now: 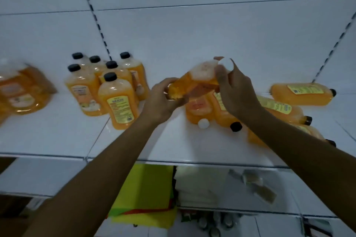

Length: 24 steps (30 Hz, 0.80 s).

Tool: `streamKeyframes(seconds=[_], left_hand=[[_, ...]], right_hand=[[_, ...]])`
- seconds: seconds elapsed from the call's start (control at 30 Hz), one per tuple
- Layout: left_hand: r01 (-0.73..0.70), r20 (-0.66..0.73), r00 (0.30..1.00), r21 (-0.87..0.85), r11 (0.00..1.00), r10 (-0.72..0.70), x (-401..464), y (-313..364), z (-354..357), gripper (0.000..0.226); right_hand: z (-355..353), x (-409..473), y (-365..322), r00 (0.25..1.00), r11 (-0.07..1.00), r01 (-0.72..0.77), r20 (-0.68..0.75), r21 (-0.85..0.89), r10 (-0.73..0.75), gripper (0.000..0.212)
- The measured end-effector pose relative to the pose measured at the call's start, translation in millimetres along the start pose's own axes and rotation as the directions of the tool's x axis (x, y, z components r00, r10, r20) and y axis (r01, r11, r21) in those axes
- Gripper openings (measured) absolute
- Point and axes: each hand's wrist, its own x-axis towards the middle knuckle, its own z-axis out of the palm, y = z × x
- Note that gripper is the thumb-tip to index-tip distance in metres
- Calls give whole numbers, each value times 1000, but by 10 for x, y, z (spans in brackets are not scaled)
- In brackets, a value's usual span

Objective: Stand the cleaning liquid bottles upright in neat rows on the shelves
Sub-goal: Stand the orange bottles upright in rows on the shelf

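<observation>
Held bottle [194,81]: tilted above shelf [57,136], white cap far-right.
Left hand [163,98]: clamped on its base.
Right hand [235,90]: clamped near its cap.
Left: upright cluster [105,86], black caps.
Right: toppled bottles [300,93], beneath hands.
Below: yellow-green packs [146,188].

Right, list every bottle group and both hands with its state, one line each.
held bottle: white cap, tilted, off the shelf, in both hands
left hand: gripping its base
right hand: gripping its neck
standing bottles: six upright, black caps, clustered
lying bottles: on their sides, jumbled
far-left bottles: blurred, cannot tell
</observation>
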Motion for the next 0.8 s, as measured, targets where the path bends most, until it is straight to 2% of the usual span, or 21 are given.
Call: streamKeyframes(seconds=[0.1,0.27,0.37,0.63,0.8], left_hand=[[58,-67,996,-27,998,-59,-417,-72,-250,42],[193,-178,966,25,981,-185,-1036,-300,-693,56],[224,-202,956,30,974,-213,-1277,-360,-929,56],[263,-191,945,-37,964,-265,-1609,-623,-1473,46],[299,-263,919,-23,954,-294,-1779,-831,-2075,45]], right_hand=[[220,-111,-155,991,997,73,111,7,-74,58],[638,-387,-479,940,983,159,292,87,-177,61],[855,-473,-662,901,976,172,379,133,-210,59],[1474,-491,-1081,859,965,240,441,107,-262,77],[2036,-528,-1536,853,951,273,419,148,-310,72]])
